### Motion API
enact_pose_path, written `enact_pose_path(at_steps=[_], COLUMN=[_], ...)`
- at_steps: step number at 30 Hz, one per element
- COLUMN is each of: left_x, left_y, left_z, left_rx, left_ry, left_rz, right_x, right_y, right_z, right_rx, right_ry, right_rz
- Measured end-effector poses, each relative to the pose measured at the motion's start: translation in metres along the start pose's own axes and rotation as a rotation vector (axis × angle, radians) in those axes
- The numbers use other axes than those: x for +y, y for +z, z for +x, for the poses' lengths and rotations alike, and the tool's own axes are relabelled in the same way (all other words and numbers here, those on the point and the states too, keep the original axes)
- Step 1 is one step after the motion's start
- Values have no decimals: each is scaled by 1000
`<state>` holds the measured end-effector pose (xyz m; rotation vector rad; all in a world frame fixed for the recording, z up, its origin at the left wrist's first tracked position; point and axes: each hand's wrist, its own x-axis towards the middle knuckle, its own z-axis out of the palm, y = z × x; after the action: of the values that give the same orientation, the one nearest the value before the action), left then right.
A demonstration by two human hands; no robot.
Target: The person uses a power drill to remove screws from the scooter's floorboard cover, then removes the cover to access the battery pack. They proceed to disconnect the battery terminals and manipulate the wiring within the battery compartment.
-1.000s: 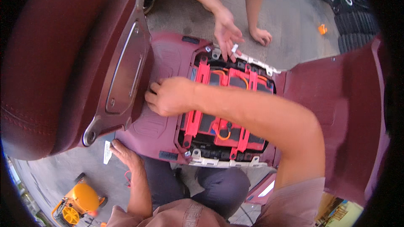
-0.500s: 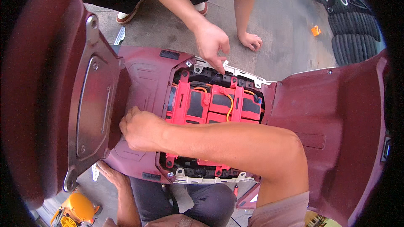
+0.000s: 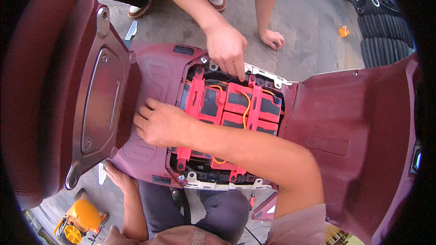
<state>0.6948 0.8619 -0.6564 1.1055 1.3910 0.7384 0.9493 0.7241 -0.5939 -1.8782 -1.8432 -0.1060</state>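
Maroon floor panel under right hand, long axis running away from left hand, past right. Right nearer panel middle, fingers curled, grip unclear; left at panel edge, can't tell if closed.

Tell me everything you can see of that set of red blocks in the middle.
The set of red blocks looks like hard plastic, with dark patches on top. It sits in a dark recess of the maroon body, crossed by two red slotted bars and orange wires. The person's right forearm hides part; a co-worker's fingertips are near its far edge, contact unclear.
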Motion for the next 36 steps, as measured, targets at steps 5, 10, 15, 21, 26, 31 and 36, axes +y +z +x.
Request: enact_pose_path(at_steps=[5,10,15,21,26,31,36], left_x=[17,16,17,19,8,-4,2], left_y=[16,22,20,17,-28,-71,-67], left_z=[-6,-9,-9,-15,7,19,10], left_rx=[-80,2,17,291,168,-29,15], left_ry=[-178,-107,-47,-94,181,709,650], left_rz=[-205,0,74,506,855,1366,1460], right_x=[12,50,120,146,142,134,151], right_y=[-42,-91,-70,-63,-87,-93,-76], right_z=[-36,-126,-168,-178,-173,-168,-157], right_rx=[129,560,360,-35,17,179,214], right_ry=[513,1407,1422,1305,1505,1545,1471], right_rz=[206,297,128,203,603,907,1026])
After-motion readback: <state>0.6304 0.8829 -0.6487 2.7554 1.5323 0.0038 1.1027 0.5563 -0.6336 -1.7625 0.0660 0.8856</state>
